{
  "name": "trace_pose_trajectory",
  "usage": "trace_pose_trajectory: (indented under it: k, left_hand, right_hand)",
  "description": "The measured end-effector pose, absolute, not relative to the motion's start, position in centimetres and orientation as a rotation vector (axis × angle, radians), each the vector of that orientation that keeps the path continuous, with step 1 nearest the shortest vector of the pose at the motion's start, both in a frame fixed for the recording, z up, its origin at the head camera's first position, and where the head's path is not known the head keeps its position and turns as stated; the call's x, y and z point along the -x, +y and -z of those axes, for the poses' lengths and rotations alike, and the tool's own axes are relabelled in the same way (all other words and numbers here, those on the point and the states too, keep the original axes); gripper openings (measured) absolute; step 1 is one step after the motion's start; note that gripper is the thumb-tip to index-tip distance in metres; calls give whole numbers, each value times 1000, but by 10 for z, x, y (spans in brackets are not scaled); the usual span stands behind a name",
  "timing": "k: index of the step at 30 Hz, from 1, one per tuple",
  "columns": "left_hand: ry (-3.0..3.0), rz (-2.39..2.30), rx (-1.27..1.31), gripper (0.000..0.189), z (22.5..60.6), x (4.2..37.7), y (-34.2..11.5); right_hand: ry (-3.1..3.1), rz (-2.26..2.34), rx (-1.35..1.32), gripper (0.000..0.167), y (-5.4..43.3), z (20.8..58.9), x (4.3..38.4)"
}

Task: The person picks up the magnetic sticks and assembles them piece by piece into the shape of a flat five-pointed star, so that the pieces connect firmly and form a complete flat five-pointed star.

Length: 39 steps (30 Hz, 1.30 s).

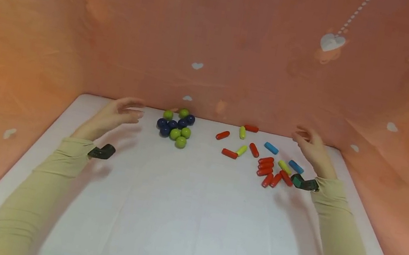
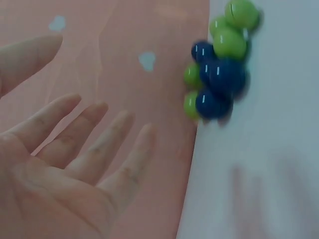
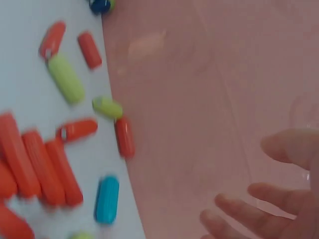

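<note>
My left hand [image 1: 116,113] is raised above the table's far left, fingers spread and holding nothing. Just right of it sits a cluster of round balls, some dark blue [image 1: 164,131] and some green [image 1: 181,142]; the left wrist view shows the blue balls [image 2: 225,77] glossy. My right hand [image 1: 312,150] hovers at the far right, its fingers relaxed and holding nothing. Left of it lie small rounded cylinders: several red ones [image 1: 230,154], a few yellow-green ones [image 1: 241,150] and two blue ones [image 1: 271,148]. In the right wrist view, one blue cylinder [image 3: 107,199] lies near the table's edge.
A white table [image 1: 173,213] carries everything. Behind it hangs a pink-orange cloth [image 1: 221,34] with white hearts, which also lines both sides. Several red cylinders [image 1: 265,166] lie bunched in front of the right hand. Each wrist bears a small dark camera [image 1: 102,151].
</note>
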<state>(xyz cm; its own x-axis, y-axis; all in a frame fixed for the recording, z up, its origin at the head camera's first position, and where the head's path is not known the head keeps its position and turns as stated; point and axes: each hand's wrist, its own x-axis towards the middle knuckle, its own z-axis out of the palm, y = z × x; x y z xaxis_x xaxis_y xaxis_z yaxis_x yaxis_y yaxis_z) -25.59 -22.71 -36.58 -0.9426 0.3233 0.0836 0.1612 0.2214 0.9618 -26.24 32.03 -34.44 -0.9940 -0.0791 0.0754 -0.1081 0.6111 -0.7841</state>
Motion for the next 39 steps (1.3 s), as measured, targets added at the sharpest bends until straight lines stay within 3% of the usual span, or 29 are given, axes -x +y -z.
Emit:
trace_pose_trajectory:
  k: [11,20,39]
  left_hand:
    - [2128,-1799,-569,52,399,257,-194]
    - [2318,-1589,-664,56,430,258,-163]
    - [2505,-1503,-639,58,436,263,-132]
  right_hand:
    - [-2821,-1629,-404,48,274,354,252]
    - [-2842,-1739,-476,45,233,381,251]
    - [-2910,-1557,-600,39,208,411,259]
